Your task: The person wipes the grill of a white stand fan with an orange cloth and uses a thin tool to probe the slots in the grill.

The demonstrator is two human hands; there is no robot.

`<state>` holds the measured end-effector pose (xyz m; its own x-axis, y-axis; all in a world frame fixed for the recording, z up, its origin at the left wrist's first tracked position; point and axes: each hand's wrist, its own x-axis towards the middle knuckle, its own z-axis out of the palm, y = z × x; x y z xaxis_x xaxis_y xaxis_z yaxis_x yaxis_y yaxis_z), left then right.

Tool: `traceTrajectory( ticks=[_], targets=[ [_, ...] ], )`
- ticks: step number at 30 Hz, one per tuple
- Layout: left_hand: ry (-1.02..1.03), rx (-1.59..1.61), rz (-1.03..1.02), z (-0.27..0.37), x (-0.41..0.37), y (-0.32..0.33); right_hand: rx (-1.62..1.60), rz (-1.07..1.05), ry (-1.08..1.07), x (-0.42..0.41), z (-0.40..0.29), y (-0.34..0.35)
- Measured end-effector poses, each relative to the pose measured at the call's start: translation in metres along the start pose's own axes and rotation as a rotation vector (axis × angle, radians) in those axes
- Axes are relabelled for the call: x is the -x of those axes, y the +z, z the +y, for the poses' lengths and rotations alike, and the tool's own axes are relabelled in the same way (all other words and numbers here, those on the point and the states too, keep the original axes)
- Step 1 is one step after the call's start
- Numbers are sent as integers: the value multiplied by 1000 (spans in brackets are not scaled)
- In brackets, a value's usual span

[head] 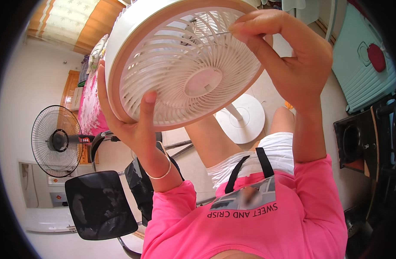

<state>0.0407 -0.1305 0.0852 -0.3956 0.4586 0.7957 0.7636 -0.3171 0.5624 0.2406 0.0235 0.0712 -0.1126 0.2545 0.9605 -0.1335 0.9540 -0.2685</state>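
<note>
A white fan head with a round slatted grille and a tan rim is tilted up close in front of me, above a white round stand base. My left hand grips the fan's lower left rim, its thumb on the grille and its fingers around the outer side. My right hand is at the upper right of the grille, thumb and index finger pinched on a thin metal rod. The rod reaches in towards the slats; its far end is hard to make out.
A black pedestal fan and a black chair stand at the left, near a bed with a pink cover. On the right are a teal suitcase and a dark cabinet-like object.
</note>
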Motion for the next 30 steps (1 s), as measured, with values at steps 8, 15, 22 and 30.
traceTrajectory(
  ticks=[8,15,22,30],
  targets=[
    [-21,55,-19,2,-2,1,-56,237,61,20,3,26],
    [-44,25,-11,3,0,-1,-103,257,36,18,10,33],
    [-2,9,-25,1,-1,-1,-102,36,69,11,9,14],
    [0,12,-37,7,-3,4,-211,353,209,23,7,38]
  ],
)
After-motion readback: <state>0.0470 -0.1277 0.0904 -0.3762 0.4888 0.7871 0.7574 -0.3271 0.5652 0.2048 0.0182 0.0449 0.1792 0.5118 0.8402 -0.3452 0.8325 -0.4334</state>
